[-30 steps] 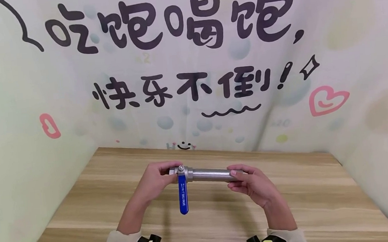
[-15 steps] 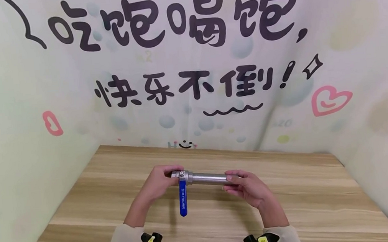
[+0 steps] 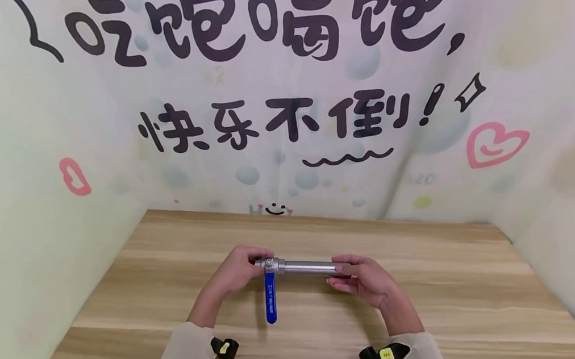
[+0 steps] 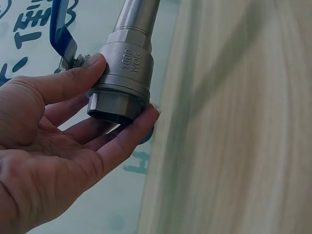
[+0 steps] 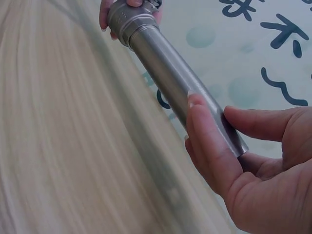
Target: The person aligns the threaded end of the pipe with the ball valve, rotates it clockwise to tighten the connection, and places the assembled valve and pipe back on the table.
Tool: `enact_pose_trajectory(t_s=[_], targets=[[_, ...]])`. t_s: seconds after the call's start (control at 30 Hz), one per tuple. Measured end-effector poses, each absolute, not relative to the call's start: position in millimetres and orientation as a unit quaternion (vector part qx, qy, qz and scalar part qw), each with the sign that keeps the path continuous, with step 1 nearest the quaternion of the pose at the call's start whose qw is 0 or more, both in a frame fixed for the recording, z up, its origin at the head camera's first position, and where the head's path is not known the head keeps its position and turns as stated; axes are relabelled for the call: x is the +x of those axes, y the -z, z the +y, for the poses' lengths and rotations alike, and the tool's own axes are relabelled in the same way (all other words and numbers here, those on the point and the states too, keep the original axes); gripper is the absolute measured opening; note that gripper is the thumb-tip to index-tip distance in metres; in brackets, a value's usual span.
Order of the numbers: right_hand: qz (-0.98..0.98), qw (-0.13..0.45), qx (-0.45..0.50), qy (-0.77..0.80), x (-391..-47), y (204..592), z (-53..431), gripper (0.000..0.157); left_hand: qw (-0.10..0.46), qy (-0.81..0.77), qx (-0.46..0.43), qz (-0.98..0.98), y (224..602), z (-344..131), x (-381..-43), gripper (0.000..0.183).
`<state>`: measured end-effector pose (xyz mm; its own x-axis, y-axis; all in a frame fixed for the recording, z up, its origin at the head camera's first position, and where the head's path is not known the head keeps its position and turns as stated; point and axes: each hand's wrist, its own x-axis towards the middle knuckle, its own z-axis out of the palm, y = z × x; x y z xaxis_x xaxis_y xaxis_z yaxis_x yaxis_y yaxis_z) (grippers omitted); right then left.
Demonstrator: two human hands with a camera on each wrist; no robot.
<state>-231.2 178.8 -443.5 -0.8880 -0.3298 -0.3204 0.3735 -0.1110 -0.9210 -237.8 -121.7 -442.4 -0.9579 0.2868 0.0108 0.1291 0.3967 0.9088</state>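
A steel ball valve [image 3: 270, 264] with a blue lever handle [image 3: 270, 298] is joined to a smooth steel pipe [image 3: 308, 267]. My left hand [image 3: 238, 269] grips the valve's body at its free end, thumb on one side and fingers round the other, as the left wrist view shows. The valve's open threaded end [image 4: 114, 108] faces my left palm. At the far end of the pipe, my right hand [image 3: 367, 280] holds it between thumb and fingers. Valve and pipe are held above the table, nearly level, and the lever points toward me.
A wood-grain table [image 3: 301, 338] lies under both hands. Behind it hangs a pale printed backdrop [image 3: 288, 185] with dark lettering, and pale walls stand at both sides. Black camera mounts [image 3: 225, 349] sit on the wrists.
Both hands, still holding the valve and pipe, have come slightly lower in the head view. The right hand has shifted a little to the left. The head view has tilted slightly.
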Motion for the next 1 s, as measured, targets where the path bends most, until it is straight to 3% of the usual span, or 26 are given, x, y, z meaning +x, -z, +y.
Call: enact_pose_trajectory(t_s=[0.63, 1.0], targets=[[0.648, 0.241, 0.035, 0.722, -224.8, 458.8, 169.4, 0.044, 0.110, -0.475, 0.111, 0.866, 451.3, -121.1, -234.3, 0.033], [0.684, 0.210, 0.045, 0.697, -220.5, 449.0, 173.3, 0.046, 0.132, -0.443, 0.112, 0.880, 438.0, -125.2, -225.4, 0.050]])
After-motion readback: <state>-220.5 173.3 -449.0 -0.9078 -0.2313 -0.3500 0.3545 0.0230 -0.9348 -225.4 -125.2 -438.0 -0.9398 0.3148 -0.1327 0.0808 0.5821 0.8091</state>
